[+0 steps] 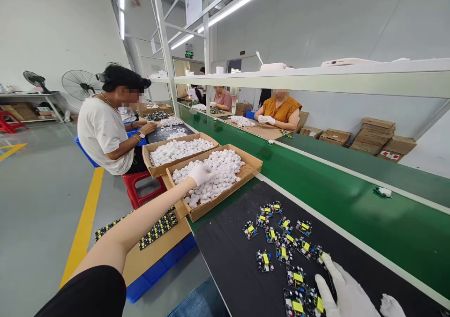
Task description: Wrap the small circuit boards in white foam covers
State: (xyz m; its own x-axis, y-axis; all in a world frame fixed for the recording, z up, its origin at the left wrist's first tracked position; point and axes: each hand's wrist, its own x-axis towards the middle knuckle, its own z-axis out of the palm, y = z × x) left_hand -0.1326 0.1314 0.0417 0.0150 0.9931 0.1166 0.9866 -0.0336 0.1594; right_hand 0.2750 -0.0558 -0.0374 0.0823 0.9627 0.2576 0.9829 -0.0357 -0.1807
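My left hand (201,174), in a white glove, reaches into a cardboard tray (225,196) heaped with small white round parts (225,167). Its fingers are bent together down at the heap; white on white hides what they hold. At the lower right, my right hand (346,289), also gloved, is over the black work surface (228,246). Thumb and index finger are apart, the index tip touching a small circuit board (318,255) with a yellow component. Several similar boards (283,251) lie loosely scattered to its left.
A second tray of white parts (181,152) adjoins mine. A green conveyor belt (302,172) runs alongside. Below my left arm, boards (160,228) lie on cardboard over a blue crate (161,272). A co-worker (105,120) sits ahead left; others sit across the belt under a shelf (309,80).
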